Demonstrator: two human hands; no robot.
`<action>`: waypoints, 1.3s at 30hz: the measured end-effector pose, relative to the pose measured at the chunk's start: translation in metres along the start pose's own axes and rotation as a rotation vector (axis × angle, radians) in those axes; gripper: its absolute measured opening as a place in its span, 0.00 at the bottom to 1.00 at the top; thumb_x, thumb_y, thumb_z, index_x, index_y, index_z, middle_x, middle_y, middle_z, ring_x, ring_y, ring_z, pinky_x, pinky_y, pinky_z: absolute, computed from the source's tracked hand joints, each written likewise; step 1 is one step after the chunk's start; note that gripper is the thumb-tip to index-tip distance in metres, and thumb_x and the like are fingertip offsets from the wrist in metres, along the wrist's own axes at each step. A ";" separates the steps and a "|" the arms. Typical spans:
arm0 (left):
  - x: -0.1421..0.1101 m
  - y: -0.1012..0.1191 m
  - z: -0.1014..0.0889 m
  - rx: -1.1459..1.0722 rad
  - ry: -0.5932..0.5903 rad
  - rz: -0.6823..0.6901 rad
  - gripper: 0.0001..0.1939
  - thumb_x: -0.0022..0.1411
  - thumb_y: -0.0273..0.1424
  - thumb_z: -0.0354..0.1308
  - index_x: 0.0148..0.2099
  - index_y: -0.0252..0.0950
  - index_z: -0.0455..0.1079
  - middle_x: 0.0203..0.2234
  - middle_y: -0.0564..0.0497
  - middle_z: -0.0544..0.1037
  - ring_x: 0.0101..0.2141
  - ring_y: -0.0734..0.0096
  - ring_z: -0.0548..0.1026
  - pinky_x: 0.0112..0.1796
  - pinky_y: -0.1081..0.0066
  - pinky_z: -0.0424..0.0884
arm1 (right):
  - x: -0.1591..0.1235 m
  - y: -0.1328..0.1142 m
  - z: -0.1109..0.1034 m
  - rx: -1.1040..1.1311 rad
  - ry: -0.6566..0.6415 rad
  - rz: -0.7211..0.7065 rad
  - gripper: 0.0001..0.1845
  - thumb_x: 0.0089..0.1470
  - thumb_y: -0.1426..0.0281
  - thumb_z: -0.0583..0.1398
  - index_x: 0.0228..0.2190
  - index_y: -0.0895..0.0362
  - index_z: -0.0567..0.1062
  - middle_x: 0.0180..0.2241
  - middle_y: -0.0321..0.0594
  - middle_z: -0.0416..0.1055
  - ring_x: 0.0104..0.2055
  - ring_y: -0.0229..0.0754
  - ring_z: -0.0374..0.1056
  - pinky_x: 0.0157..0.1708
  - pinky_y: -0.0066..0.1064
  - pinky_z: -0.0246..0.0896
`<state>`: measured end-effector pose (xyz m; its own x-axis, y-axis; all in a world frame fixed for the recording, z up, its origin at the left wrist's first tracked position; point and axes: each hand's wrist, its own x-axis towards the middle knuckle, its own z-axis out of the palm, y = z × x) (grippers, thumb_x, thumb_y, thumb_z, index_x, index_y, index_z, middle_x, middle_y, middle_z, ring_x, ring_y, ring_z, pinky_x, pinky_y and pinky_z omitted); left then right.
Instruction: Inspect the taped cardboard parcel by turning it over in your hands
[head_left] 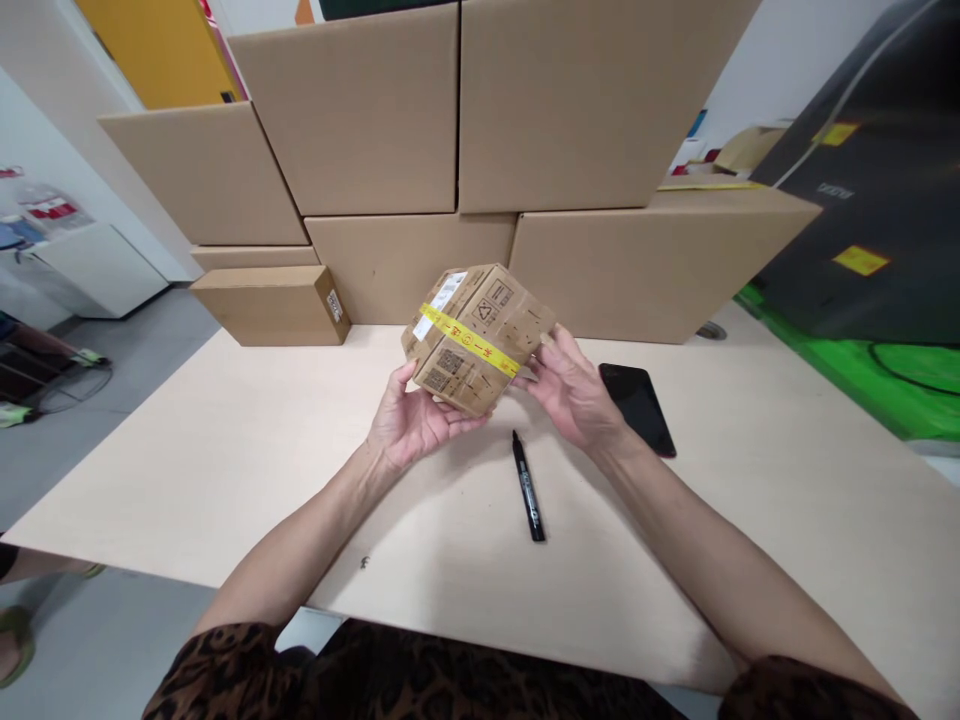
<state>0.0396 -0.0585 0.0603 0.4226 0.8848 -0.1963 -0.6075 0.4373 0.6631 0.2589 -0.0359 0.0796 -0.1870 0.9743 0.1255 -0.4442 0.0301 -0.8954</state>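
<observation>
On the pale table (225, 470), a black marker (529, 487) lies nearest to the person, just below the hands. Above it, the left hand (409, 420) supports a small cardboard box (476, 335) from underneath with the fingers curled around its lower edge. The right hand (574, 390) grips its right side. The box is tilted, lifted off the table, with 1 yellow tape strip (469, 340) across it. A black phone (637, 405) lies just beside the right hand. Behind, large cartons (450, 120) are stacked.
</observation>
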 end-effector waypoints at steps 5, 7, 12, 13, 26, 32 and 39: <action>0.001 -0.006 -0.002 0.117 0.077 0.108 0.38 0.53 0.48 0.72 0.62 0.41 0.67 0.46 0.45 0.84 0.41 0.58 0.83 0.49 0.53 0.80 | 0.002 0.005 -0.007 0.027 0.118 0.019 0.39 0.42 0.52 0.77 0.54 0.37 0.70 0.59 0.35 0.74 0.66 0.54 0.66 0.54 0.54 0.75; 0.001 -0.010 -0.001 0.180 0.108 0.206 0.42 0.52 0.43 0.74 0.66 0.46 0.64 0.50 0.48 0.83 0.44 0.59 0.83 0.49 0.54 0.79 | 0.004 0.008 -0.010 0.020 0.159 0.041 0.40 0.40 0.52 0.77 0.53 0.37 0.69 0.59 0.34 0.73 0.65 0.54 0.67 0.52 0.54 0.76; 0.000 -0.018 0.004 0.353 0.137 0.334 0.64 0.45 0.36 0.80 0.76 0.53 0.46 0.60 0.46 0.77 0.63 0.50 0.74 0.63 0.51 0.70 | 0.003 0.015 -0.006 0.006 0.141 0.054 0.35 0.40 0.56 0.77 0.49 0.39 0.71 0.55 0.34 0.75 0.61 0.56 0.70 0.51 0.54 0.77; 0.000 -0.019 0.004 0.388 0.126 0.333 0.65 0.44 0.37 0.80 0.76 0.52 0.46 0.62 0.45 0.76 0.65 0.48 0.72 0.64 0.50 0.68 | 0.002 0.015 -0.005 -0.010 0.144 0.028 0.36 0.40 0.57 0.76 0.50 0.39 0.70 0.57 0.35 0.74 0.62 0.57 0.69 0.53 0.55 0.76; -0.004 -0.003 -0.010 1.193 0.445 0.875 0.73 0.45 0.47 0.80 0.79 0.47 0.35 0.80 0.39 0.33 0.78 0.42 0.28 0.74 0.42 0.28 | -0.005 0.001 -0.026 -1.181 -0.072 -0.938 0.59 0.42 0.61 0.74 0.70 0.39 0.56 0.70 0.49 0.59 0.70 0.77 0.56 0.67 0.71 0.45; -0.005 -0.005 -0.023 1.633 0.068 1.060 0.59 0.49 0.41 0.78 0.76 0.43 0.52 0.75 0.33 0.58 0.76 0.29 0.47 0.72 0.33 0.31 | -0.009 0.022 -0.017 -1.523 -0.318 -1.069 0.52 0.49 0.75 0.62 0.71 0.40 0.52 0.69 0.48 0.63 0.70 0.65 0.59 0.65 0.64 0.52; 0.014 -0.011 -0.046 1.849 0.030 1.469 0.60 0.56 0.41 0.72 0.80 0.40 0.39 0.65 0.33 0.69 0.70 0.35 0.65 0.69 0.33 0.55 | -0.017 0.013 -0.008 -1.595 -0.430 -1.152 0.42 0.60 0.73 0.60 0.71 0.57 0.53 0.69 0.61 0.59 0.74 0.65 0.53 0.68 0.62 0.53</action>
<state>0.0213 -0.0437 0.0171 0.4211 0.3651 0.8303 0.6333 -0.7737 0.0191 0.2629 -0.0500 0.0629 -0.7014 0.2598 0.6637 0.4938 0.8486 0.1896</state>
